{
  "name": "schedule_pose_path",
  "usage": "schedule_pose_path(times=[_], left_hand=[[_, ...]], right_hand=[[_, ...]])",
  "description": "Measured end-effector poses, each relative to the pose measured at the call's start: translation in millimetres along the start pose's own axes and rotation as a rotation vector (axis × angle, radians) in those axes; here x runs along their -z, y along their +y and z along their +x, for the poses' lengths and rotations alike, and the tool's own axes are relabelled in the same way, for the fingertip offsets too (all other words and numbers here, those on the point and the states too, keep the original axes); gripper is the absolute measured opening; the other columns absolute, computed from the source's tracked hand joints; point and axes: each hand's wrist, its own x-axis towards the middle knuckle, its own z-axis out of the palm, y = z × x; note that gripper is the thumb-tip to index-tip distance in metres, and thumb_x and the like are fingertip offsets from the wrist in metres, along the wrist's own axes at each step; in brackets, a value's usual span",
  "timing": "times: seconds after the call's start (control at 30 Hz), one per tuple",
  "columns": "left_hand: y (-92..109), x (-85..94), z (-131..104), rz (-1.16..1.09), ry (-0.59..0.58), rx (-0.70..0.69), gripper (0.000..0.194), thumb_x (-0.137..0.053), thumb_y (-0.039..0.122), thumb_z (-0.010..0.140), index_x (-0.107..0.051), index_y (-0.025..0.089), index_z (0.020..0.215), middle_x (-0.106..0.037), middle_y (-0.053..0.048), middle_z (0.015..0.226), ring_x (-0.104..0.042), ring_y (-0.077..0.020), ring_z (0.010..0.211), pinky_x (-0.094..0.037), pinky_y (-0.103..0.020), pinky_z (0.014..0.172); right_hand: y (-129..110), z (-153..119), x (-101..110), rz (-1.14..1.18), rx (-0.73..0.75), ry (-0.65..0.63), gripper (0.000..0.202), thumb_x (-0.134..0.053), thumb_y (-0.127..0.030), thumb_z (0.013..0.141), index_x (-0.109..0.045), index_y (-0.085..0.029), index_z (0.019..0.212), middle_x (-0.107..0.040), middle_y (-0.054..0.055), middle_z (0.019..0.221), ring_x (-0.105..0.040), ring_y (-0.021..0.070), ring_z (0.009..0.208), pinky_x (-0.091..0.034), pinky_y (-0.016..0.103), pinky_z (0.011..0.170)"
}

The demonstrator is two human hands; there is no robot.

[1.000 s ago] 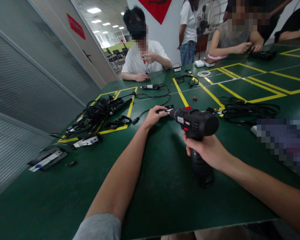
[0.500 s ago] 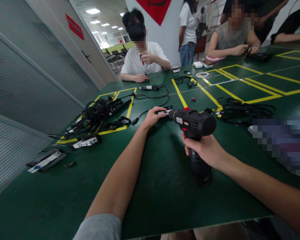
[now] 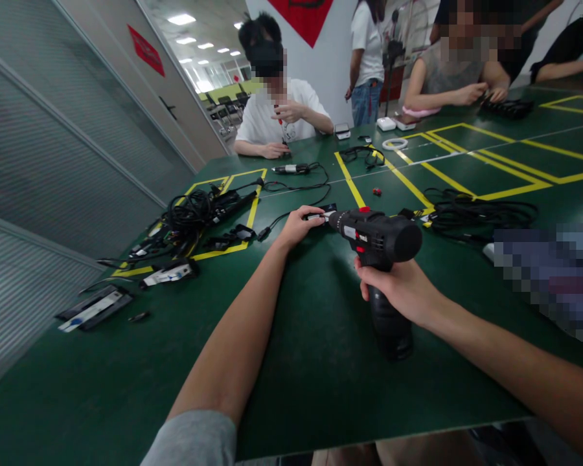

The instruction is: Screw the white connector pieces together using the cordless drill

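My right hand (image 3: 393, 285) is wrapped round the grip of a black and red cordless drill (image 3: 376, 236), whose nose points left. The chuck end of the drill meets a small black part (image 3: 329, 209) lying on the green table (image 3: 311, 362). The fingers of my left hand (image 3: 301, 223) are closed on that small part from the left, right beside the drill's tip. The exact contact between bit and part is hidden by the fingers and the chuck.
Left lie a tangle of black cables (image 3: 192, 213) and black-and-white pieces (image 3: 170, 273). A pen-shaped corded tool (image 3: 291, 169) lies beyond my left hand. More coiled cable (image 3: 480, 210) and a blurred bundle (image 3: 554, 278) are on the right. Other people sit across the table.
The view shifts very slightly. My hands and the drill keep the same pose at the small part. Across the table, a person's raised hand has moved a little.
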Motion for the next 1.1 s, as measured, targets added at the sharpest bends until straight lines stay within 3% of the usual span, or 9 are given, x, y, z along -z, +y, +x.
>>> schedule_pose_path(times=[1.1], left_hand=[[3.0,-1.3,-0.2,-0.01,0.006,-0.001,0.034,-0.072,0.036,0.071,-0.073,0.021,0.102,-0.068,-0.005,0.116,-0.059,-0.0227,0.11,-0.042,-0.037,0.105]], right_hand=[[0.4,0.1,-1.8,0.008,0.018,0.033,0.005,-0.06,-0.016,0.074,-0.058,-0.019,0.077,-0.056,-0.004,0.053,-0.055,0.0134,0.051,-0.041,0.029,0.056]])
